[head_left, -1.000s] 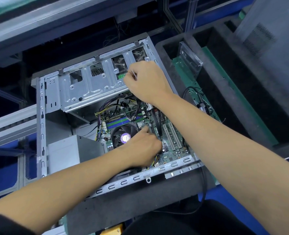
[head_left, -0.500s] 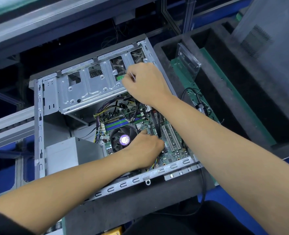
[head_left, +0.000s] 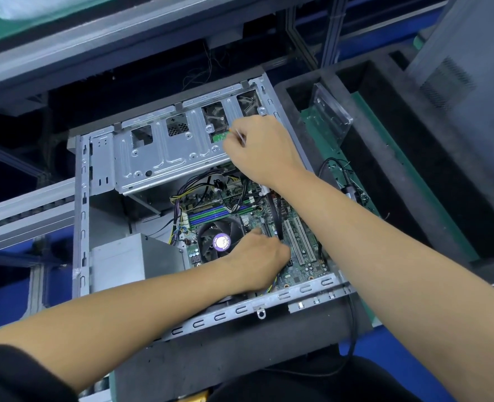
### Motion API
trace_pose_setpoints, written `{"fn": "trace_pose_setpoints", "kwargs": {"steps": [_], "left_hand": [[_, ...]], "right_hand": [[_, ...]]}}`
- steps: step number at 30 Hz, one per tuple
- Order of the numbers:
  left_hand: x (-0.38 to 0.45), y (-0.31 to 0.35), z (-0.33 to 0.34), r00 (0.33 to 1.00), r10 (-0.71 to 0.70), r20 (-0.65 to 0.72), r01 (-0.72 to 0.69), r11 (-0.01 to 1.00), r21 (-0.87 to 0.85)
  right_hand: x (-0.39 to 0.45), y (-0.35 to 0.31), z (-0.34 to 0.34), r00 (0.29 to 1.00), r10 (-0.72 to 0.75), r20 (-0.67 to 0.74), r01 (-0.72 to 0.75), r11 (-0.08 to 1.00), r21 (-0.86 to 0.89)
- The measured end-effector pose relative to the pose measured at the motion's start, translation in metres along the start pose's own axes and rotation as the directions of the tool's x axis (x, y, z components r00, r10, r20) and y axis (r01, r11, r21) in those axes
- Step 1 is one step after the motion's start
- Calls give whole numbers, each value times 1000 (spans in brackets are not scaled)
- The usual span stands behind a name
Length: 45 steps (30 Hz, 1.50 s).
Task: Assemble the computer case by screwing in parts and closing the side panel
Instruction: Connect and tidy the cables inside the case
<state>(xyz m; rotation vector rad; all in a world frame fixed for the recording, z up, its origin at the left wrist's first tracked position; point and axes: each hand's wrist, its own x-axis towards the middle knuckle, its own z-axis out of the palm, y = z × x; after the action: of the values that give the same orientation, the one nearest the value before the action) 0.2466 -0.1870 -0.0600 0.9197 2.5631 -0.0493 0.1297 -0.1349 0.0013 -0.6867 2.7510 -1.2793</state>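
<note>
from the left, the open computer case (head_left: 80, 216) lies on its side, drive cage (head_left: 164, 158) far, motherboard (head_left: 298, 256) near. my left hand (head_left: 257, 259) rests curled on the board; whether it holds anything i cannot tell. my right hand (head_left: 263, 152) pinches a thin tool (head_left: 238, 135) pointing left at the cage, nearest to it.

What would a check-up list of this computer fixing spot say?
Surface: dark foam bed under the case.
Job's things: open computer case; drive cage; motherboard; CPU fan; grey side panel, off.
Clutter: clear plastic tray.
Hands: left hand on the motherboard beside the fan; right hand pinches a thin tool at the cage.
Cables: wire bundle; black cable outside.
Surroundings: metal frame rails.
</note>
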Motion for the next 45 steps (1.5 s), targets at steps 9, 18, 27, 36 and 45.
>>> {"fn": "trace_pose_setpoints", "kwargs": {"steps": [9, 18, 27, 36, 45], "left_hand": [[0, 0, -4, 999, 5, 46, -5, 1000, 3], [-1, 0, -8, 994, 40, 99, -50, 993, 106], [3, 2, -10, 986, 80, 145, -103, 983, 154], [-2, -2, -10, 987, 65, 146, -86, 986, 144], [-8, -3, -13, 993, 35, 117, -47, 994, 104]], "right_hand": [[-1, 0, -1, 1000, -1, 8, 0, 1000, 9], [0, -1, -2, 1000, -7, 11, 6, 1000, 11], [0, -1, -3, 1000, -17, 6, 17, 1000, 3], [0, -1, -3, 1000, -16, 1, 16, 1000, 3], [1, 0, -2, 1000, -14, 1, 14, 1000, -3]]}}
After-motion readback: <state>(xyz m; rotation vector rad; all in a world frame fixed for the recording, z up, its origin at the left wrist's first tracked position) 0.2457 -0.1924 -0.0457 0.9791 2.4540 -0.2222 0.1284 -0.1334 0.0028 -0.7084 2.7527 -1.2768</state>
